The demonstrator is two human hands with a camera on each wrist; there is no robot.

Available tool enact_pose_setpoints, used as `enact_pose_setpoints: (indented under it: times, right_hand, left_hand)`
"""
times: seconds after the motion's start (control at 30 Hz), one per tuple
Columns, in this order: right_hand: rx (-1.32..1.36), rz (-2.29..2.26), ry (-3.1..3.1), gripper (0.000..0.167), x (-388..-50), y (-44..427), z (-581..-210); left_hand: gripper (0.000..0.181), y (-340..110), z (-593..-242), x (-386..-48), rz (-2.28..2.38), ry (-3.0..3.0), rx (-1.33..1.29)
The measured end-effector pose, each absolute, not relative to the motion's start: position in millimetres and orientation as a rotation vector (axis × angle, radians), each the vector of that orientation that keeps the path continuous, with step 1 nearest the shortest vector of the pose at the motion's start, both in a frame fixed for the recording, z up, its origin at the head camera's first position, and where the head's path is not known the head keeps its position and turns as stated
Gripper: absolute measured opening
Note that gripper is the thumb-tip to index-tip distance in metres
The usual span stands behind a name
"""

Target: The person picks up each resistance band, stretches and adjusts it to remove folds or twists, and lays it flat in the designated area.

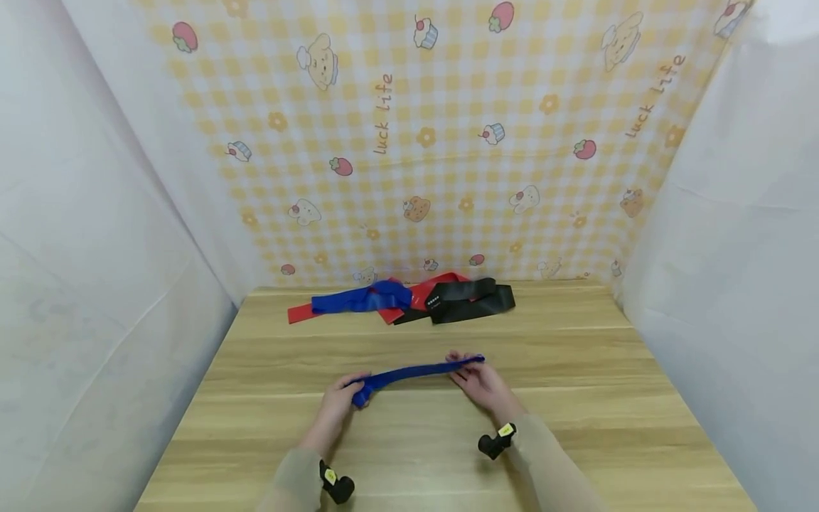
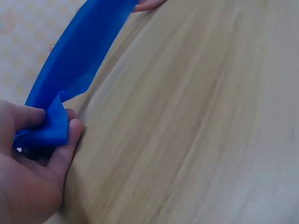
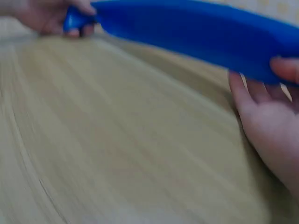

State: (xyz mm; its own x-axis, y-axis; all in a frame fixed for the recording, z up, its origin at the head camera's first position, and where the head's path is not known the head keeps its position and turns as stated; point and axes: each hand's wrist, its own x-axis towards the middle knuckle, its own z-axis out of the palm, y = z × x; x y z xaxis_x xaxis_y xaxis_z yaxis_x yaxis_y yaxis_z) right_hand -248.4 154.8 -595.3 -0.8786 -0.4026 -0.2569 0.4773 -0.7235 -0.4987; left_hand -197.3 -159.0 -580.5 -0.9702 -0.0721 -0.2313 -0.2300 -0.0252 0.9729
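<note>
Two hands on one blue band (image 1: 412, 371), held above the counter (image 1: 409, 455) near its middle, spanning hand to hand. Left hand (image 1: 338, 400): grasping the left end, thumb on top, fingers underneath; band is folded there. Right hand (image 1: 481, 384): pinching the other end, thumb over, fingers under. Span between them is slightly bowed.

Edges: other bands lie bunched along the back edge, just in front of the checked cloth (image 1: 448, 178): second blue band (image 1: 358, 300), red band (image 1: 299, 313), black band (image 1: 502, 302), overlapping. Strip of wood separates that bunch from the held band. Sideways, wood runs from each hand out to the white sheets (image 1: 723, 235) at left and right; side edges well apart from both hands.

Writing: "luck life" readable twice on the cloth. Black band has white dots plus a line too small to read. Yellow labels (image 1: 507, 429) on the wrist cameras (image 1: 493, 446): illegible.
</note>
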Motion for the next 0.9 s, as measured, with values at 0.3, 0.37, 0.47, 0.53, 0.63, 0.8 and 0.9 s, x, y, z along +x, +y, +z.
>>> enact_pose_setpoints:
  times: [0.3, 0.37, 0.47, 0.53, 0.63, 0.8, 0.9]
  right_hand:
    - [-0.183, -2.396, 0.989, 0.045, -245.9, 163.5, -603.6]
    - [-0.148, -2.395, 1.016, 0.044, -245.0, 162.6, -603.2]
    - [-0.109, -2.403, 1.039, 0.043, -243.4, 161.6, -601.6]
    - [-0.104, -2.411, 1.041, 0.041, -242.5, 161.3, -600.9]
    - [-0.134, -2.413, 1.042, 0.039, -241.8, 161.5, -600.9]
    - [-0.139, -2.374, 1.131, 0.039, -241.1, 159.0, -600.7]
    - [-0.129, -2.327, 1.225, 0.04, -240.4, 157.1, -599.5]
  left_hand:
    - [0.025, -168.5, -578.3, -204.7, 2.047, 2.309, -0.304]
    - [0.024, -171.4, -576.1, -206.9, 1.975, 2.422, -0.25]
    - [0.026, -176.0, -572.7, -210.0, 1.903, 2.504, -0.163]
    - [0.029, -179.3, -571.3, -211.4, 1.845, 2.555, -0.1]
    - [0.033, -183.6, -571.9, -213.0, 1.738, 2.644, -0.01]
    - [0.035, -187.6, -573.5, -211.4, 1.558, 2.781, 0.147]
    - [0.034, -188.8, -572.2, -208.5, 1.462, 2.829, 0.22]
